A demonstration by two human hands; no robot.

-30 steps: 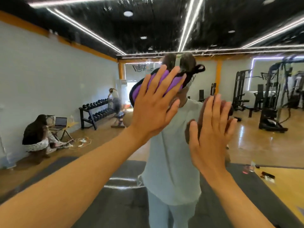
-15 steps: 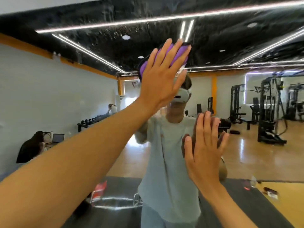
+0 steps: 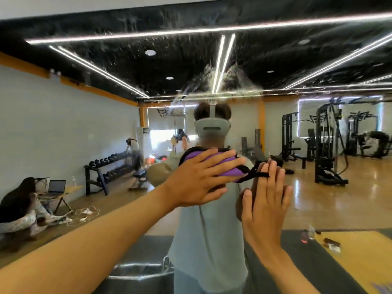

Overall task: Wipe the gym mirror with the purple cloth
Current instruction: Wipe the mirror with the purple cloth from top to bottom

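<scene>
The purple cloth point(image 3: 212, 164) is pressed flat on the gym mirror point(image 3: 63, 115), about in the middle of the glass and far from its top edge. The left hand point(image 3: 199, 179) lies on top of it with its fingers straight and spread, pushing it onto the glass. The cloth has a black trim, and a thin black loop point(image 3: 255, 174) sticks out on its right side.

The right hand point(image 3: 265, 200) is just beside the cloth, lower and to the right. Its fingers are straight and point up, and it holds nothing. The palm looks flat on the glass, but I cannot be sure it touches. The black loop is right by its fingertips.

I think the cloth is soft, light and bendy. It should slide well on the smooth glass, but it could slip out from under the hand, so a flat palm over its middle seems best. The loop looks like a place to hang it from, not to wipe with. The mirror is hard and could break, so push gently. White streaks point(image 3: 212, 81) show high up on the glass, so there is more to wipe.

I can read no words. A dark logo point(image 3: 162, 113) shows on the far wall in the mirror, but it is too small to read.
</scene>
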